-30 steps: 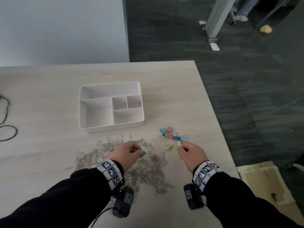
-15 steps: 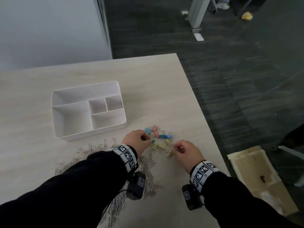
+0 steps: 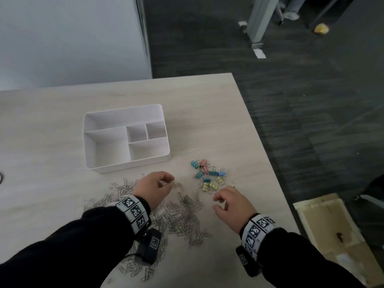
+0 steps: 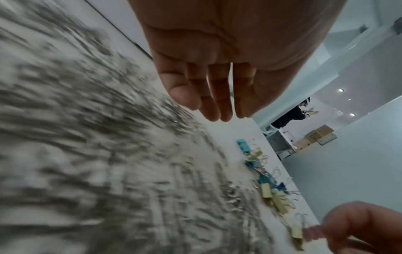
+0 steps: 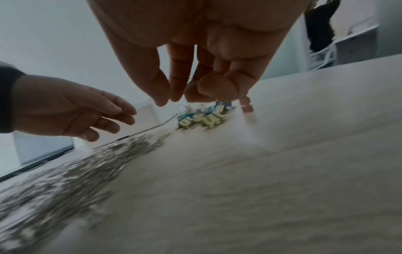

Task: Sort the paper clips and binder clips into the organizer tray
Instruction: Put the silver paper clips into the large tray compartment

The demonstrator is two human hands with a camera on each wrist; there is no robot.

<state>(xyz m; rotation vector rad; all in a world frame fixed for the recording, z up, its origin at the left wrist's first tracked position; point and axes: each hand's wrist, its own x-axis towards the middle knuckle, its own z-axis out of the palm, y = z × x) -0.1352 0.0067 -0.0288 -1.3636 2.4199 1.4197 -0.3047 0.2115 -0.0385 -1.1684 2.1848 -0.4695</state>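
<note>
The white organizer tray (image 3: 124, 166) stands with all its compartments bare. Below it lies a wide heap of silver paper clips (image 3: 180, 215), blurred in the wrist views (image 4: 108, 137). Several coloured binder clips (image 3: 207, 175) cluster to the right (image 5: 202, 118). My left hand (image 3: 169, 181) hovers over the heap's far edge, fingers loosely extended and holding nothing (image 4: 217, 116). My right hand (image 3: 217, 202) hovers just in front of the binder clips, thumb and fingertips drawn close together (image 5: 169, 101). A blurred pink thing (image 5: 245, 103) shows beside its fingers; whether it is held is unclear.
The table's right edge (image 3: 270, 163) runs close to the binder clips, with dark carpet beyond. An open cardboard box (image 3: 332, 235) lies on the floor at the right. A black cable (image 3: 1, 177) shows at the far left. A person (image 4: 289, 116) stands in the background.
My left hand carried a teal binder clip from the paper clips to the coloured cluster, let it go and drew back left. My right hand, pinching a yellow clip earlier, pulled back toward me.
</note>
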